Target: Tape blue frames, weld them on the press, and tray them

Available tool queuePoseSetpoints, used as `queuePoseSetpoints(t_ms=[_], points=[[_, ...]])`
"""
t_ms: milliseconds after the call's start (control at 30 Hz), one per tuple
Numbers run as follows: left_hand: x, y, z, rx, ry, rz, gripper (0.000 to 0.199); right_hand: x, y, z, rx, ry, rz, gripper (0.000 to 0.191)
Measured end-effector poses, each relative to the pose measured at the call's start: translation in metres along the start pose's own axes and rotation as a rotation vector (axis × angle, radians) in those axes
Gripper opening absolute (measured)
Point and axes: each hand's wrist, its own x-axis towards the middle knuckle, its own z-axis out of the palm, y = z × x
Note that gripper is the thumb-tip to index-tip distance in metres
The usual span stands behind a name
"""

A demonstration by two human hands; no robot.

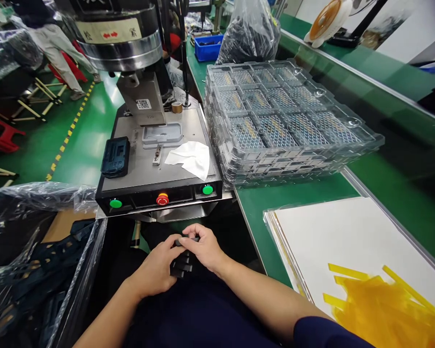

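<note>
Low in front of my lap, my left hand (159, 268) is closed around a dark, slotted part (182, 265). My right hand (205, 249) meets it from the right, its thumb and fingers pinched at the upper end of the same part. The fingers cover much of it. Beyond my hands stands a press (145, 101) with a metal head over a pale grey fixture (162, 134). A dark blue-black molded piece (115, 157) lies left on its plate, and a white cloth (191, 158) lies to the right.
Green buttons (116, 204) and a red button (162, 199) line the press front. Stacked clear trays (282, 106) stand right of it. Yellow strips (387, 309) lie on white sheets (322, 232). A plastic-lined bin (94, 241) holds dark parts at left. A person stands at back left.
</note>
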Motion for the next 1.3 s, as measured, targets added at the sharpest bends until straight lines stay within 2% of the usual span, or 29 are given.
queuePoseSetpoints(t_ms=[167,367,900,1133,1300], points=[[0.0007,-0.0014,0.0057,0.118,-0.015,0.023,0.056,0.0007,-0.0020,-0.0032,-0.109,0.034,-0.025,0.027],[-0.0015,-0.0050,0.0038,0.027,0.013,0.032,0.072,0.0031,-0.0037,-0.0090,-0.107,-0.115,-0.092,0.019],[-0.0056,-0.0046,-0.0015,0.004,0.010,-0.008,0.074,0.0050,0.0023,-0.0063,0.146,-0.091,-0.032,0.022],[-0.0068,-0.0034,-0.0015,0.106,0.028,0.029,0.077,0.0058,-0.0025,-0.0051,0.353,-0.081,0.031,0.023],[-0.0089,-0.0041,-0.0006,0.141,0.014,0.028,0.077,0.0056,-0.0061,-0.0057,0.395,-0.063,0.051,0.025]])
